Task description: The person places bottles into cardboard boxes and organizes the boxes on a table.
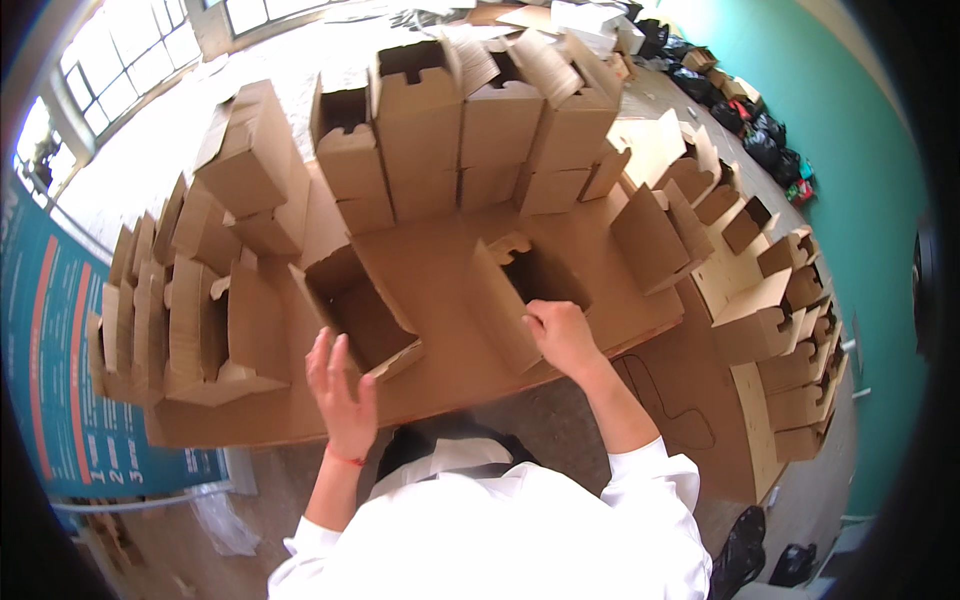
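Two brown cardboard boxes with raised tops stand before me on a cardboard-covered table. At the left box, my left hand is beside the near edge with its fingers spread and nothing in it. Whether a fingertip touches the wall is hard to tell. My right hand has curled fingers at the near rim of the right box, closed on its cardboard edge. Part of that rim is hidden behind the fingers. Both boxes have dark openings facing up.
Stacked open boxes line the table's far side. More boxes crowd its left end, and another box stands at the right. A side table carries several more boxes. Black bags lie by the green wall.
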### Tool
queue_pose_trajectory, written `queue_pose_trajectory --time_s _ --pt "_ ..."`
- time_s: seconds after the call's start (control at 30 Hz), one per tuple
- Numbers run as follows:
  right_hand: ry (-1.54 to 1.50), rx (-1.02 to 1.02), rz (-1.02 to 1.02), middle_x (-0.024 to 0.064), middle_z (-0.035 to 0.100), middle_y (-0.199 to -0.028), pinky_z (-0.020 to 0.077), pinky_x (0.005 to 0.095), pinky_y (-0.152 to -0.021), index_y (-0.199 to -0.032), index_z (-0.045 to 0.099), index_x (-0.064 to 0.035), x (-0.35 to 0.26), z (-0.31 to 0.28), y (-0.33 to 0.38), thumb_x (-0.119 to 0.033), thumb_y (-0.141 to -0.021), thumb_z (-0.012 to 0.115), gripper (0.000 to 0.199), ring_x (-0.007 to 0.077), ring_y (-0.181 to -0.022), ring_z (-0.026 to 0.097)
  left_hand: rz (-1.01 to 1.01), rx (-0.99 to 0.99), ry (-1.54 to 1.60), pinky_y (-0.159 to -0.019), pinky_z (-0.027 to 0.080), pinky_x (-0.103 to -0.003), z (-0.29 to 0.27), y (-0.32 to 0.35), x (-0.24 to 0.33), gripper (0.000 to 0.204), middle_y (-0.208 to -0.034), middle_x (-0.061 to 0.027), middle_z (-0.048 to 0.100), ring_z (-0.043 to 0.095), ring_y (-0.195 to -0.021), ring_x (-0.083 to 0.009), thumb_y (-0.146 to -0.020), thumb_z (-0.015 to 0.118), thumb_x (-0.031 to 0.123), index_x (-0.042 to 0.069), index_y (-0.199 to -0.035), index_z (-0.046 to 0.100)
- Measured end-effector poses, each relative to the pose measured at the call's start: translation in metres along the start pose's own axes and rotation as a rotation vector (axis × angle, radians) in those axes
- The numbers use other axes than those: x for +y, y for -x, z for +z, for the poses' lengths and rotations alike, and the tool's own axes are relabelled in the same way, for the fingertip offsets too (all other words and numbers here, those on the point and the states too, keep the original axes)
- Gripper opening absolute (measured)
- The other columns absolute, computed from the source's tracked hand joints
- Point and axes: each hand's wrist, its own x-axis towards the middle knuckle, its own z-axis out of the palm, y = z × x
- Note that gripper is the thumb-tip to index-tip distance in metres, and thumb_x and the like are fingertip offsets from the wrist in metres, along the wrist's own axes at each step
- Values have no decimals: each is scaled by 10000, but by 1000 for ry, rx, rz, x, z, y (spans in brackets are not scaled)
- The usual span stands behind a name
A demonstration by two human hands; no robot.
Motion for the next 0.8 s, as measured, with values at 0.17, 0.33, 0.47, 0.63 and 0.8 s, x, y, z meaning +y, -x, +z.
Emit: queue_pose_trajectory --time_s 0.17,0.33,0.47,0.63,0.8 --pt "-89 -326 23 243 613 -811 488 463 -695 -839 597 3 -41 12 9 -149 -879 546 165 426 -800 596 258 -275 294 -955 436 -397 21 -14 58 538 -1344 -180 457 506 -1159 -319 -790 653 111 71 -1308 510" --pt "-100 -404 13 228 655 -927 499 400 -755 -1056 629 26 -29 -11 -22 -121 -912 501 243 371 -879 631 204 -517 242 -843 485 -376 61 -4 74 618 -1432 -170 341 571 -966 -284 -760 684 108 107 -1342 476" --pt "104 -627 68 239 647 -1022 520 430 -761 -1020 642 49 -11 17 -53 -132 -872 558 248 381 -919 633 239 -542 228 -827 489 -379 75 -7 74 601 -1404 -153 352 566 -952 -286 -764 680 122 114 -1330 477" --pt "548 -989 122 235 643 -1054 507 414 -817 -1016 663 6 24 77 -77 -245 -814 635 323 368 -977 625 246 -485 240 -832 489 -386 86 -7 60 431 -1252 -134 445 538 -1005 -291 -788 663 147 82 -1195 538" --pt "576 -1137 -76 222 649 -1063 492 400 -861 -1001 687 -40 74 136 -60 -318 -763 662 367 353 -1016 620 236 -437 283 -812 495 -385 87 -2 54 253 -1146 -116 485 523 -991 -294 -789 663 152 73 -998 544"
